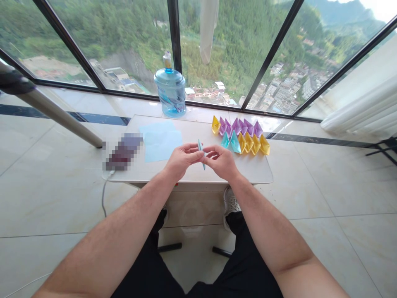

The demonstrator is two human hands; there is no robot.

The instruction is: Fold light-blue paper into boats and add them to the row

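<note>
While both hands (182, 159) (221, 159) pinch blue paper (200, 145) seen edge-on, its shape is unclear.

Folded paper boats toward the far right corner of the table (158, 173): five yellow boats (255, 145), two teal boats (235, 142) and, overlapping, apparently six purple boats (236, 125); at least two pale blue sheets (159, 147) toward the far left corner; one blurred item (124, 152) at the left edge; one folded teal piece (200, 145), one left hand (182, 159) and one right hand (221, 159) toward the near edge; one water jug (170, 93) beyond the far edge.
</note>
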